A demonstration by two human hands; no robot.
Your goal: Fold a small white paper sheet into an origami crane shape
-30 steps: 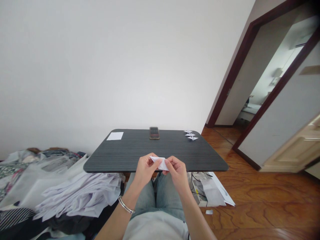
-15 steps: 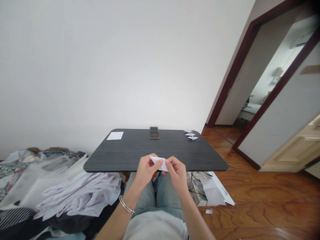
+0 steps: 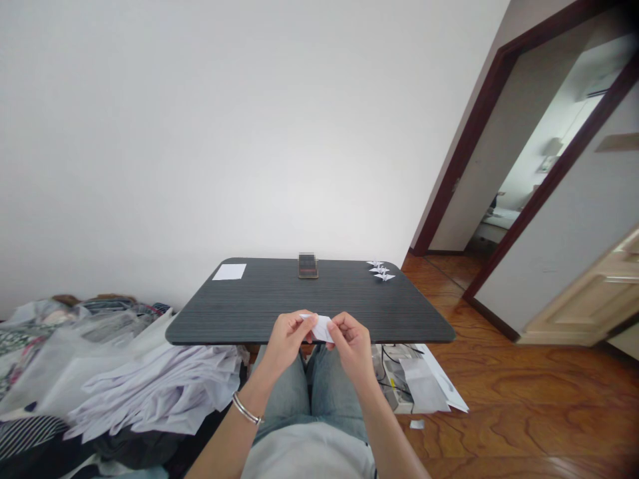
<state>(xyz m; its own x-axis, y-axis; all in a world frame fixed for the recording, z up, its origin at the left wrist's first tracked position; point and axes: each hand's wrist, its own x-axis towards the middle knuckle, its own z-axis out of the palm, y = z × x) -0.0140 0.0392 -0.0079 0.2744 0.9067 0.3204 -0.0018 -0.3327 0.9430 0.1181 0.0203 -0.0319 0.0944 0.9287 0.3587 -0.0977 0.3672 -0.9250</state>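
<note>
A small folded piece of white paper (image 3: pixel 322 327) is held between both hands over the near edge of the dark table (image 3: pixel 269 299). My left hand (image 3: pixel 290 338) pinches its left end between thumb and fingers. On the right end, my right hand (image 3: pixel 350 338) is closed with the thumb pressed on top. Fingers cover part of the folds. Several white paper cranes (image 3: pixel 383 276) stand in a row at the table's far right corner. A flat white sheet (image 3: pixel 229 271) lies at the far left.
A phone on a stand (image 3: pixel 308 265) is at the table's back edge, against the wall. Piled clothes (image 3: pixel 160 392) lie on the left. Right of my legs, below table height, are a box with cables (image 3: pixel 397 379) and some papers (image 3: pixel 424 384). A doorway opens at right.
My left thumb has slid left along the folded paper toward its end, uncovering more of its middle. The right hand stays nearly in place. The things on the table have not moved.
</note>
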